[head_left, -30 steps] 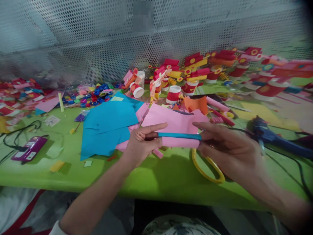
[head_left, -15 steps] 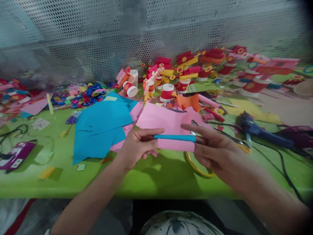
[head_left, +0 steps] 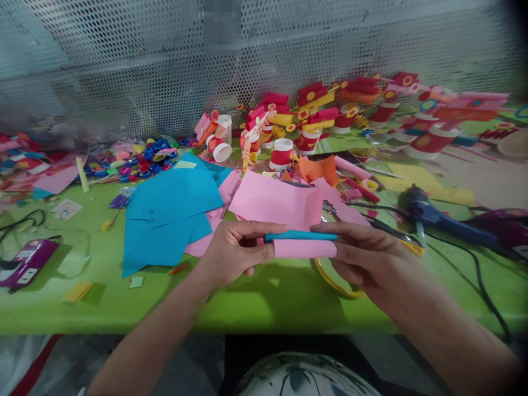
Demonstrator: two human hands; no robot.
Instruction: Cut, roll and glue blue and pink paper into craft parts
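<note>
Between my two hands, above the green table (head_left: pixel 280 308), lies a pink paper roll (head_left: pixel 305 249) with a thin blue paper roll (head_left: pixel 303 236) along its far side. My left hand (head_left: pixel 237 247) pinches the left ends of both rolls between thumb and fingers. At the right ends, my right hand (head_left: pixel 367 253) is closed on them, its index finger over the blue one. Whether the two rolls are stuck together I cannot tell. Behind them lies a pink paper sheet (head_left: pixel 276 201), its right edge curled. Below my right hand is a yellow ring-shaped handle (head_left: pixel 336 286), partly hidden.
Blue paper sheets (head_left: pixel 165 198) lie left. A blue glue gun (head_left: pixel 445 220) with black cords rests at right. Red paper cups with paper rolls (head_left: pixel 282 154) line the back, before a perforated metal panel (head_left: pixel 165 71). A purple device (head_left: pixel 31 261) sits far left, near colourful caps (head_left: pixel 150 157).
Both hands and the rolls have shifted slightly right and down. My right index finger has lowered onto the blue roll, and the left fingers reach farther along it.
</note>
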